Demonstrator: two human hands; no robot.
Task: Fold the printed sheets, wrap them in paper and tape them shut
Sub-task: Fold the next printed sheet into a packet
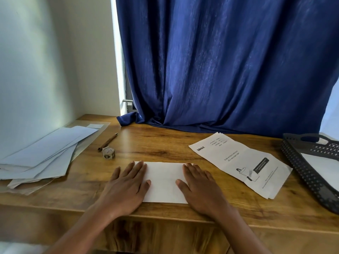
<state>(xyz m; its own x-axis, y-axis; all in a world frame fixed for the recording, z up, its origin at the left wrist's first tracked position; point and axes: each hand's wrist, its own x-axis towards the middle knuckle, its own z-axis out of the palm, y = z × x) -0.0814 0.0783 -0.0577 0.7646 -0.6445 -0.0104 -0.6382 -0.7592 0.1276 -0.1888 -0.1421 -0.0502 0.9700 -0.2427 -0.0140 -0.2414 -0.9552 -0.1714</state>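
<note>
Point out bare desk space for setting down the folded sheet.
Bare wood lies between the tape roll, curtain and printed sheets. The left is crowded with blue papers; the right with a black tray.

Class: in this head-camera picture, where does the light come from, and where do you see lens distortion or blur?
Head view: daylight enters at the gap beside the blue curtain, brightening the wall; wide-angle bending curves the desk edge and dark tray; small print on the printed sheet is soft; the folded sheet looks sharp.
</note>
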